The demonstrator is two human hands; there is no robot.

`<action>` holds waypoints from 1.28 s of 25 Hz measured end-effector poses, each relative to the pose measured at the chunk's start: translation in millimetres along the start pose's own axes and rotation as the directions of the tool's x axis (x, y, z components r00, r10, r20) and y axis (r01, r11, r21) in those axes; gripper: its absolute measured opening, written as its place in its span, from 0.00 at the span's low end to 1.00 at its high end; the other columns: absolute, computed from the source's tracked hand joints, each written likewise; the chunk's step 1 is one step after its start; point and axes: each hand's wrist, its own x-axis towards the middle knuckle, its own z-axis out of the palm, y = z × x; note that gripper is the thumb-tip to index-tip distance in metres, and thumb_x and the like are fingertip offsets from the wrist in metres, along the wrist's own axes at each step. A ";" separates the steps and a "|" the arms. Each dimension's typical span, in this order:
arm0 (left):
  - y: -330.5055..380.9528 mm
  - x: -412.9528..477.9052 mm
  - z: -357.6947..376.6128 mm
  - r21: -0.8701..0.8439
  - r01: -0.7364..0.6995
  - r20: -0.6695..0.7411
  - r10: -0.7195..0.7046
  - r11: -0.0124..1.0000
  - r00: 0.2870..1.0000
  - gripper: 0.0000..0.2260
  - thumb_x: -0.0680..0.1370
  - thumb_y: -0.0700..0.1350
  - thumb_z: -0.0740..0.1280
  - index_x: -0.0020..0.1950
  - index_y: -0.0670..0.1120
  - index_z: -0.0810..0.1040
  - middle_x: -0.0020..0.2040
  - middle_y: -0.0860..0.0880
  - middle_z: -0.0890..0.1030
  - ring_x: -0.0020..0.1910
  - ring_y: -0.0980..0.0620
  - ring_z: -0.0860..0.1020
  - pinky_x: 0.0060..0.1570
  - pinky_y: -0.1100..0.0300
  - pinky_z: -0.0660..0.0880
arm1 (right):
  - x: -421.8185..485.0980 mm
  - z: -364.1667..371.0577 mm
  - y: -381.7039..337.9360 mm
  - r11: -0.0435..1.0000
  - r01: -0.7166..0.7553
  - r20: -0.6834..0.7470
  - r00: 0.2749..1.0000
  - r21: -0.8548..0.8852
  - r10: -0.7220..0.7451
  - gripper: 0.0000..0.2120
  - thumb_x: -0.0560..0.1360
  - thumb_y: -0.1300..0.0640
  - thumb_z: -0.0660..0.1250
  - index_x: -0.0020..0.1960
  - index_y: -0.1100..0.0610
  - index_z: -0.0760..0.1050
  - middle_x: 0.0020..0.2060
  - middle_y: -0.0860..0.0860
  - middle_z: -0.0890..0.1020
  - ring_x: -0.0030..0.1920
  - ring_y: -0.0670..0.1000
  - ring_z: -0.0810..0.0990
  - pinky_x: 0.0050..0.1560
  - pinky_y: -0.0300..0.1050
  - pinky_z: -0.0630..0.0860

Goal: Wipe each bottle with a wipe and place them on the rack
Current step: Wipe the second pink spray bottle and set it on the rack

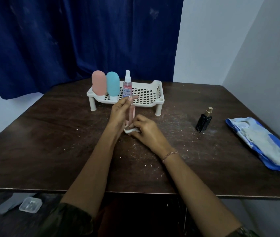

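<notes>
While the left hand (pixel 120 113) curls its fingers round a thin pink bottle (pixel 132 113) and holds it upright, the right hand (pixel 146 130) pinches a white wipe (pixel 130 130) against the bottle's bottom end. Just behind, a pink tube (pixel 99 82), a blue tube (pixel 113 83) and a spray bottle (pixel 127 86) stand on the white rack (pixel 159 100). A black bottle (pixel 203 121) stands on the table (pixel 50 142) to the right.

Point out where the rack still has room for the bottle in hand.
The rack is bare on its right half, between the spray bottle and its right rim. Left half is crowded: pink tube, blue tube and spray bottle stand side by side.
</notes>
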 end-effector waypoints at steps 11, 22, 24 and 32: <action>0.8 -3.4 1.8 -0.054 0.042 0.253 -0.027 0.998 0.967 0.10 0.79 0.40 0.61 0.52 0.46 0.81 0.47 0.48 0.84 0.48 0.52 0.81 0.49 0.60 0.78 | 3.9 -20.7 -4.0 0.993 -0.092 -0.449 0.886 0.073 0.116 0.09 0.72 0.67 0.69 0.52 0.64 0.77 0.47 0.55 0.78 0.49 0.47 0.76 0.53 0.34 0.75; 3.6 -2.2 -0.9 -0.027 0.025 0.001 -0.025 0.999 1.000 0.11 0.81 0.42 0.57 0.50 0.45 0.79 0.37 0.52 0.77 0.34 0.61 0.74 0.38 0.66 0.72 | 0.1 -12.6 4.9 0.999 -0.004 0.042 0.999 0.032 0.003 0.09 0.66 0.66 0.74 0.45 0.63 0.80 0.41 0.55 0.79 0.39 0.48 0.77 0.43 0.24 0.68; 5.1 -4.0 0.4 -0.035 0.034 0.020 -0.033 0.999 0.999 0.10 0.81 0.42 0.57 0.53 0.43 0.78 0.39 0.52 0.78 0.34 0.63 0.76 0.39 0.67 0.73 | 0.3 -12.8 4.2 1.000 0.012 0.019 1.000 0.014 -0.012 0.08 0.67 0.66 0.73 0.46 0.64 0.80 0.42 0.55 0.79 0.41 0.46 0.76 0.45 0.24 0.68; 10.4 -9.9 5.2 -0.100 0.065 0.231 -0.041 0.993 0.972 0.09 0.80 0.37 0.58 0.52 0.43 0.78 0.43 0.49 0.84 0.43 0.55 0.81 0.45 0.63 0.79 | 4.5 -22.7 1.4 0.994 -0.068 -0.370 0.924 0.091 0.097 0.09 0.72 0.69 0.67 0.52 0.64 0.78 0.48 0.53 0.74 0.51 0.42 0.73 0.53 0.39 0.77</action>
